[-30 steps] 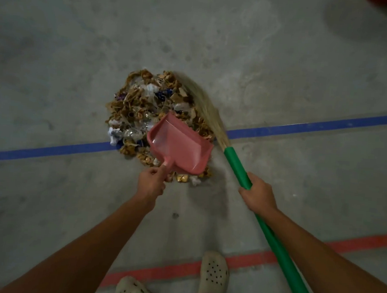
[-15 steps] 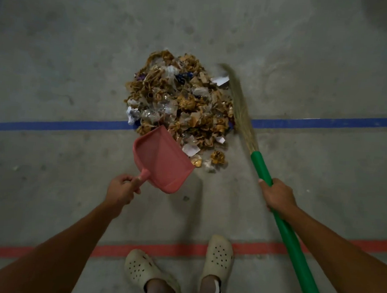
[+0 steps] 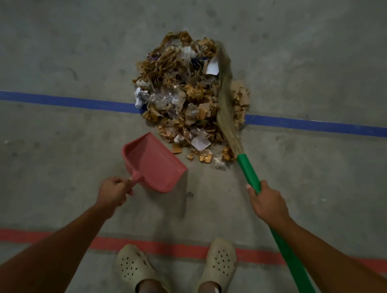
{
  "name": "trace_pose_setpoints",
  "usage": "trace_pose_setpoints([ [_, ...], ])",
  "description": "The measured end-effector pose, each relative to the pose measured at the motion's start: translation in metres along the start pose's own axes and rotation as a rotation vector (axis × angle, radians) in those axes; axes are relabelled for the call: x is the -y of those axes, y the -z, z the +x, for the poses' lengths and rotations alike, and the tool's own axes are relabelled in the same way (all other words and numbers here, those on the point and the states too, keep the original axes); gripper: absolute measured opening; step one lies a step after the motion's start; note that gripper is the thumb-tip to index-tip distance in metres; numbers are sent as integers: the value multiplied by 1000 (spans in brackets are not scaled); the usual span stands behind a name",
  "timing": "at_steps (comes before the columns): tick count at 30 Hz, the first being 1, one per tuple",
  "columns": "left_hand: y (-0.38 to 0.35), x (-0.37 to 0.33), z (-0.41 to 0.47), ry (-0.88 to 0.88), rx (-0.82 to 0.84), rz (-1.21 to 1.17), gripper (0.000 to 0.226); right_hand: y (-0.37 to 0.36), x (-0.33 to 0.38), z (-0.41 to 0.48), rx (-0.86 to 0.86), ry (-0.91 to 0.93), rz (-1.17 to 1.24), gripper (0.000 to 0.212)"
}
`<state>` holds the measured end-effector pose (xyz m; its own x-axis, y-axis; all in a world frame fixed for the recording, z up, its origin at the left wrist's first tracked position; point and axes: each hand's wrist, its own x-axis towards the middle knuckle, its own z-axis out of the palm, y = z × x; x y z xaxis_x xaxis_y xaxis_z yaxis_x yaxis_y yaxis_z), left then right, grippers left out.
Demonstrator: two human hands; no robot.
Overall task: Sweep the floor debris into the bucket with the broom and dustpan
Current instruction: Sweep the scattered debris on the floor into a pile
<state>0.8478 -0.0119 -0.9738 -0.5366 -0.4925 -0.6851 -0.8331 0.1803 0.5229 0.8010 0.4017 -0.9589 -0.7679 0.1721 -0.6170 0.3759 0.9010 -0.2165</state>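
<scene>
**Floor sweep: items in the head view**

- Debris pile (image 3: 182,93): brown paper shreds, white scraps and clear film heaped on the concrete floor (image 3: 81,37). It straddles the blue line (image 3: 61,101) and hides a stretch of it. Single pieces are hard to tell apart.
- Dustpan (image 3: 155,164): pink, nothing in it, just near-left of the pile, mouth turned right. Floor contact cannot be told.
- Left hand (image 3: 112,192): fingers curled round the pan's short handle, most of which is hidden in the fist.
- Broom (image 3: 249,170): its straw bristles lie along the pile's right side. The green shaft is cut off at the bottom edge.
- Right hand (image 3: 268,202): wrapped round the shaft just below the bristles.
- Pale clogs (image 3: 133,267): stand at the red line (image 3: 177,249).
</scene>
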Motion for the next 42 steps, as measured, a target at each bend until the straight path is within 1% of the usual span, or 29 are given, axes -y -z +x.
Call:
trace_pose_setpoints([
  [4,-12,-4,16,5,34,16,24,-12,1,7,12,-6,2,49],
  [7,-26,-10,25,-3,55,0,23,-20,2,14,39,-1,10,48],
  [11,-45,-16,39,28,76,-11,20,-24,1,27,62,40,8,50],
  [14,-58,-19,51,50,112,27,20,-20,3,40,119,55,34,48],
  [17,-75,-26,63,35,119,63,24,-15,-2,48,168,88,29,47],
  [20,-93,-31,72,-21,89,45,37,-16,-14,51,192,138,5,48],
  [22,-100,-31,76,-39,97,48,43,-18,-21,50,197,160,-5,48],
  [28,-96,-27,85,-41,197,61,46,-25,-47,39,150,256,-80,47],
  [32,-102,-36,86,-104,172,0,42,-32,-63,17,174,300,-99,46],
  [35,-107,-41,81,-132,143,-44,39,-35,-65,-2,120,277,-96,50],
  [40,-105,-50,75,-151,136,-141,35,-31,-63,-29,-11,147,-92,55],
  [42,-100,-54,72,-161,123,-170,36,-24,-58,-39,-86,125,-77,56],
])
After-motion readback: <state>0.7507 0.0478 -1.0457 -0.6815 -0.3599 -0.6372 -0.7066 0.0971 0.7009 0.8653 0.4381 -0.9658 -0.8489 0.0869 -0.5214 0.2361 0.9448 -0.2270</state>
